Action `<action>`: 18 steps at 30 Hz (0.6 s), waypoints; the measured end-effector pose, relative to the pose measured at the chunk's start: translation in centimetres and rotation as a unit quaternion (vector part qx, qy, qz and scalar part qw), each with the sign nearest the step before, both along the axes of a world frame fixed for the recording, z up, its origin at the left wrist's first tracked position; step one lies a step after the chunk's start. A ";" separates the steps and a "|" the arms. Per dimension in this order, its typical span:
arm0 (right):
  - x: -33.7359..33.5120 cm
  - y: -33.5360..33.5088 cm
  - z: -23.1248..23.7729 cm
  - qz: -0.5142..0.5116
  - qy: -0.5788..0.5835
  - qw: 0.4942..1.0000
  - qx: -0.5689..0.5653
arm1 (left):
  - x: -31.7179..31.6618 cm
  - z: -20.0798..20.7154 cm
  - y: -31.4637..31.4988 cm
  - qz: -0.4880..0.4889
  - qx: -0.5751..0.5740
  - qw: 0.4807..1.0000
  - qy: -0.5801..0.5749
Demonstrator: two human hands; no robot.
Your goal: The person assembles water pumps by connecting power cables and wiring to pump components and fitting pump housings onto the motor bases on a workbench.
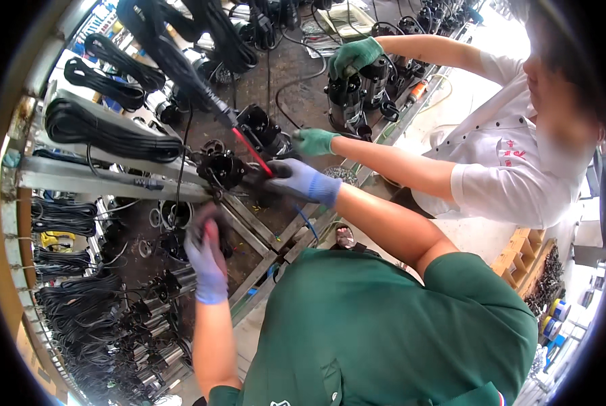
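My left hand (208, 260), in a lavender glove with dark fingers, is smeared by motion beside the bench. A small red patch shows at its fingers; whether it holds anything is unclear. My right hand (301, 181), gloved alike, is closed at the lower end of a thin red strip (252, 151) that slants up to a dark cable. Left of that hand, a round black housing (223, 169) with an open top rests by the bench frame. Another black motor unit (264, 128) lies just beyond. Blur hides what is under my right fingers.
Coiled black cables (110, 128) hang at the left, above metal rails. Several motor units (157, 304) crowd the lower left. Across the bench, a co-worker's green-gloved hand (357, 55) rests on an upright motor (345, 101); the other green glove (314, 142) is near my right hand.
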State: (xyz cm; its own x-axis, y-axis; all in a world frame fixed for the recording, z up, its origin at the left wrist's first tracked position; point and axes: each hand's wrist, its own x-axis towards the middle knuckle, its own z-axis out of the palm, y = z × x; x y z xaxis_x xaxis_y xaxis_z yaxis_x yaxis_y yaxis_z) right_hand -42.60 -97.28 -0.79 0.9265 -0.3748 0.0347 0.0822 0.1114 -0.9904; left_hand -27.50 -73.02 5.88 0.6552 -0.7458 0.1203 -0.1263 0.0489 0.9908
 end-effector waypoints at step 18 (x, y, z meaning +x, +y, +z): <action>-7.3 11.9 -1.8 -0.145 0.198 0.959 0.145 | 8.9 -22.1 32.6 0.102 0.394 0.834 -0.372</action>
State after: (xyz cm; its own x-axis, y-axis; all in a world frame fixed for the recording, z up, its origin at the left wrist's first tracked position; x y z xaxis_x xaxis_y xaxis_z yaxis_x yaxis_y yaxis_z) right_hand -49.89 -85.41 -2.63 0.7014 -0.5586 -0.4428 -0.2241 0.4169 -0.8809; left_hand -18.59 -40.38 -16.25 0.7409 -0.6675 0.0744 -0.6464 -0.6785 0.3489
